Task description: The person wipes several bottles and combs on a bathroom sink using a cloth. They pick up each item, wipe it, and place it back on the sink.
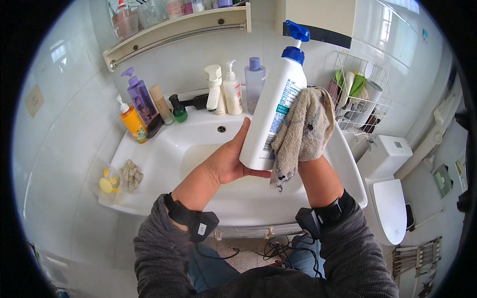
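A large white pump bottle [268, 119] with a blue pump head is held up, slightly tilted, above the white washbasin [238, 203]. My left hand [229, 161] supports it, thumb along its left side and fingers beneath its base. A worn grey-beige cloth [308, 126] lies against the bottle's right side. It drapes over my right hand [312, 165], hiding nearly all the fingers, and the hand presses the cloth to the bottle.
Along the basin's back edge stand an orange pump bottle [133, 121], a purple pump bottle [142, 97], a white faucet [214, 89], a cream pump bottle [232, 92] and a lilac bottle [254, 82]. A crumpled cloth [131, 175] lies at left. The toilet [390, 208] stands right.
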{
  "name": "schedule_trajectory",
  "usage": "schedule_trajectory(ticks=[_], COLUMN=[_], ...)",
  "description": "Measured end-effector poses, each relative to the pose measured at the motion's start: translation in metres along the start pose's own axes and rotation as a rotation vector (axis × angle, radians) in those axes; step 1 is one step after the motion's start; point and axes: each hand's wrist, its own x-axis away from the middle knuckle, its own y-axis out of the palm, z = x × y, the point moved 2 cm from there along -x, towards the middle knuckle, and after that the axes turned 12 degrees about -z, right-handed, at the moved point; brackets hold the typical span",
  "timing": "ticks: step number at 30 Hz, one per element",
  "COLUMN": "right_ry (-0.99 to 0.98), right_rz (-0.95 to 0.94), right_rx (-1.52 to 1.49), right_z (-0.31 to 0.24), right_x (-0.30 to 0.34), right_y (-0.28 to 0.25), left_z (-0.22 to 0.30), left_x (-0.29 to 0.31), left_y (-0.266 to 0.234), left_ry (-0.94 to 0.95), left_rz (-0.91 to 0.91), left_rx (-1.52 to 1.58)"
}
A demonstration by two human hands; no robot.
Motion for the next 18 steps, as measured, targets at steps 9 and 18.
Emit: schedule_trajectory(ticks=[9,18], right_ry=[-0.036,-0.115], right_rz=[-0.283,-0.164], right_rx=[-0.253,0.176], right_z=[-0.026,-0.045], right_x=[0.000,0.012], right_y=[0.031,0.020], left_z=[-0.006,-0.005], left_x=[-0.003,-0.005], left_y=[-0.001,0.005], left_ry=[0.140,0.433], left_rz=[0.051,0.343], left_rx=[-0.133,-0.896])
